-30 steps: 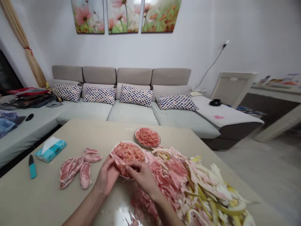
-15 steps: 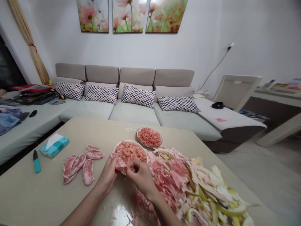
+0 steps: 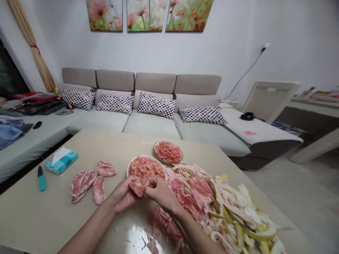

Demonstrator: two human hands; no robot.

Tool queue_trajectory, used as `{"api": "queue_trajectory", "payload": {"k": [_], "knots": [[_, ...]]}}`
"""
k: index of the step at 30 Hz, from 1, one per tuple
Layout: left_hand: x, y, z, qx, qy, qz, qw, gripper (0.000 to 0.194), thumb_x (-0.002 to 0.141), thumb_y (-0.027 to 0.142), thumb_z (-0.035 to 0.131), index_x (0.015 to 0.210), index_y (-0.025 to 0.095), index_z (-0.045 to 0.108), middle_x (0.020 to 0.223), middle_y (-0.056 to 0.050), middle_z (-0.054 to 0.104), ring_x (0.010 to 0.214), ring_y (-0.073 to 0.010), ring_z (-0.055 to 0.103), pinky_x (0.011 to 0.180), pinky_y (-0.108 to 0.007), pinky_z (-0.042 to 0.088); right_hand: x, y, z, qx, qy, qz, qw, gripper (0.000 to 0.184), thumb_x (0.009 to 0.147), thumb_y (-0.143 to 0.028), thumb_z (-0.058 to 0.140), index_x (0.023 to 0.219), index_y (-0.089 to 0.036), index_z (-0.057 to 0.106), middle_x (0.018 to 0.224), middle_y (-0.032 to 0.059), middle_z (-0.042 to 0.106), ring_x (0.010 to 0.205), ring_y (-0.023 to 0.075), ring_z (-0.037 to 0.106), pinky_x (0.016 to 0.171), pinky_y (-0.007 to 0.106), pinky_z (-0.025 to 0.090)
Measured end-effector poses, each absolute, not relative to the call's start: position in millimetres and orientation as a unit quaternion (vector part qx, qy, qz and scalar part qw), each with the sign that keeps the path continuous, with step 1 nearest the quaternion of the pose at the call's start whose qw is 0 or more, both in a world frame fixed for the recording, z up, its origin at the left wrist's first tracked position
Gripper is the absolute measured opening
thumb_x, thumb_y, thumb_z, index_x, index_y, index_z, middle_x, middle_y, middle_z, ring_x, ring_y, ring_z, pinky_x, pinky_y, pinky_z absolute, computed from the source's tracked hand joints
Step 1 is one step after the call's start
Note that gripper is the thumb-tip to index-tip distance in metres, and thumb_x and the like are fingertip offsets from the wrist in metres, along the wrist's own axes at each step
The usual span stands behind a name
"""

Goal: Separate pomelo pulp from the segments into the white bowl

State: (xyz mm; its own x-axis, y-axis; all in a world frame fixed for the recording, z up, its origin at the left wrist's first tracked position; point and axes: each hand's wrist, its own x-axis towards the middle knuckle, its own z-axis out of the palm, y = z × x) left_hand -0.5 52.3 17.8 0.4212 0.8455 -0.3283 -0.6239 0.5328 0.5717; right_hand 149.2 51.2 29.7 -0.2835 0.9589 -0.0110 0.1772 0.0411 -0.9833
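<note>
In the head view, my left hand (image 3: 124,194) holds a pink pomelo segment (image 3: 137,188) in its curled fingers, just in front of the white bowl. My right hand (image 3: 160,190) pinches the right end of the same segment with thumb and forefinger. Peeled pomelo flesh fills the white bowl (image 3: 128,170). Behind it stands a dark-rimmed plate (image 3: 182,153) with more flesh pieces. Several unpeeled pomelo segments (image 3: 99,190) lie to the left. A large heap of pink membranes (image 3: 194,197) and yellow-green rind (image 3: 261,234) spreads under and beyond my right forearm.
A turquoise tissue pack (image 3: 61,162) and a knife with a turquoise handle (image 3: 41,180) lie on the left of the beige table (image 3: 29,211). Wet scraps (image 3: 152,245) sit near its front edge. A grey sofa (image 3: 150,125) with checked cushions stands behind.
The pomelo segment has turned and now shows more of its bare flesh between my hands. My left hand has rolled more palm-up and moved slightly right. The view has shifted slightly.
</note>
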Motion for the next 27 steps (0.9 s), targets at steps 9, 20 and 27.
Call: {"api": "queue_trajectory", "payload": {"k": [9,20,27], "knots": [[-5.6,53.2,16.0,0.198,0.275,0.439,0.832,0.019,0.088,0.019,0.053,0.083,0.008,0.067,0.078,-0.011,0.07,0.065,-0.0178,0.065,0.06,-0.029,0.051,145.1,53.5,35.8,-0.459,-0.615,0.519,0.376,0.011,0.061,-0.02,0.06,0.054,-0.018,0.052,0.048,-0.0055,0.052,0.046,0.0067,0.039,0.045,0.019,0.028],[-2.4,53.2,15.1,0.2,0.257,0.466,0.822,0.027,0.089,0.022,0.049,0.101,0.007,0.068,0.095,-0.016,0.073,0.078,-0.0227,0.068,0.07,-0.033,0.053,147.2,64.6,43.2,-0.478,-0.641,0.485,0.355,0.007,0.059,-0.013,0.057,0.053,-0.016,0.056,0.047,-0.0059,0.052,0.045,0.0069,0.042,0.043,0.018,0.028],[-10.4,58.9,29.2,0.143,0.251,0.49,0.823,0.017,0.087,0.019,0.051,0.091,0.011,0.065,0.078,-0.01,0.069,0.063,-0.0194,0.064,0.063,-0.034,0.054,160.6,90.8,36.1,-0.498,-0.631,0.456,0.38,0.009,0.06,-0.016,0.059,0.051,-0.017,0.055,0.048,-0.0058,0.052,0.047,0.0078,0.044,0.045,0.019,0.03]]}}
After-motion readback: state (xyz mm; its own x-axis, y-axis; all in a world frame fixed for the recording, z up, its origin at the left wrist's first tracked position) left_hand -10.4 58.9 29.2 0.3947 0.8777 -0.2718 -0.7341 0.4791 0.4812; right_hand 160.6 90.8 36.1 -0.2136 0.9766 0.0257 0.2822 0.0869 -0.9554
